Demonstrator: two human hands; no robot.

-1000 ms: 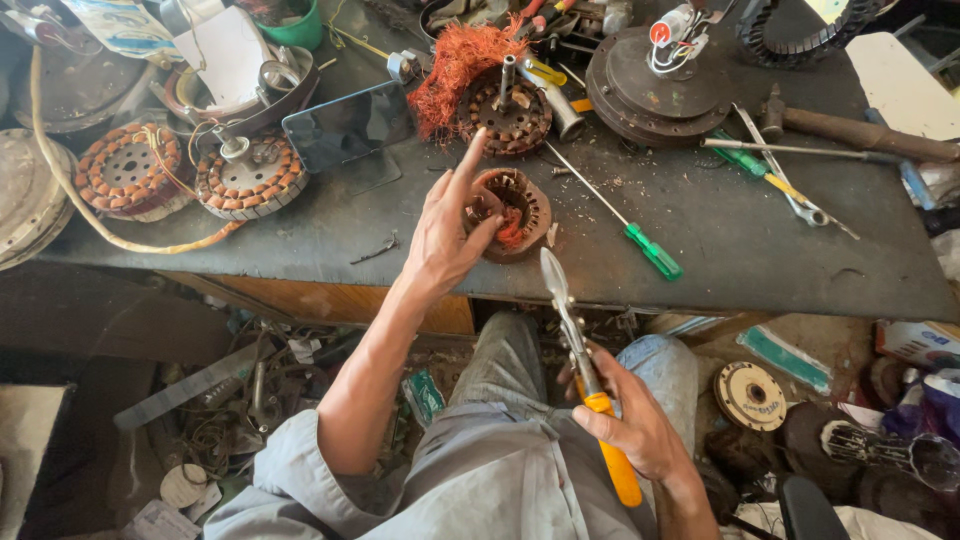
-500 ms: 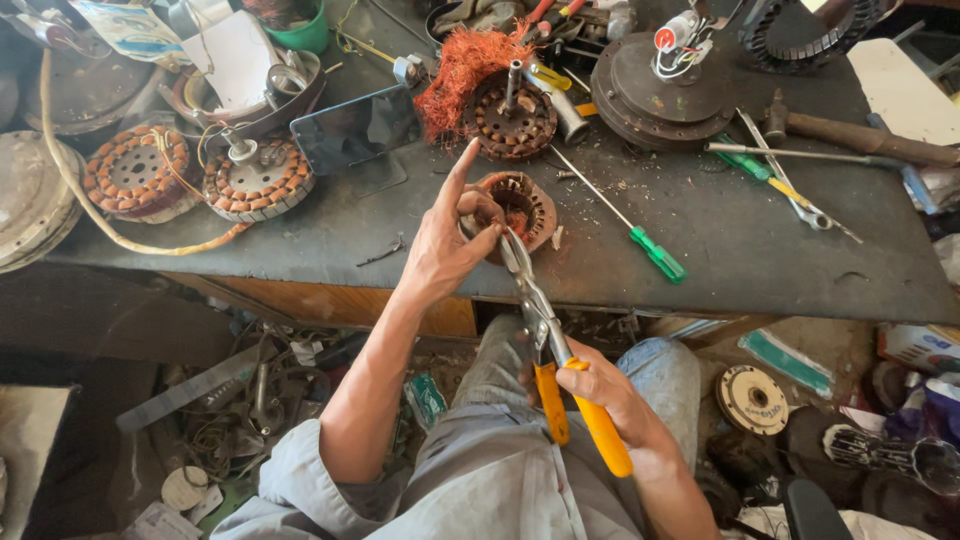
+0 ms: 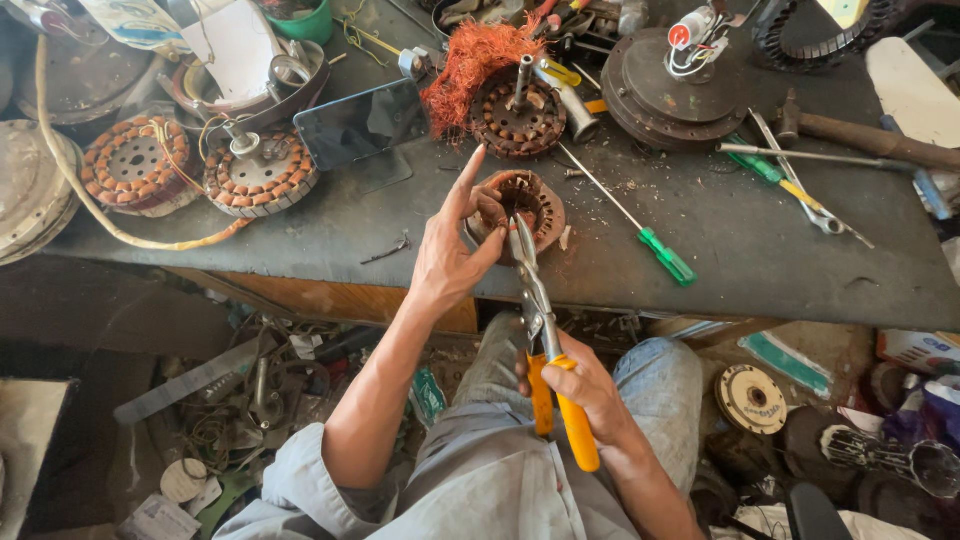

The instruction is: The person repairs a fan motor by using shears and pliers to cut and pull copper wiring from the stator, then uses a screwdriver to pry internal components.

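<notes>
Stator [image 3: 528, 203] half-hidden by left hand's [image 3: 452, 262] grip — right hand [image 3: 585, 388] closed round snips [image 3: 545, 340], blade tips obscured.

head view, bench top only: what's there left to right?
Copper-wound stator → second wound stator → dark phone → left hand → stator it holds → green-handled screwdriver → hammer.

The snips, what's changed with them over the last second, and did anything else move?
The right hand brought the snips up from over the lap and forward, so the blades now reach into the stator at the bench edge. The left hand stayed on the stator, forefinger raised. The green screwdriver and the bench clutter stayed put.
</notes>
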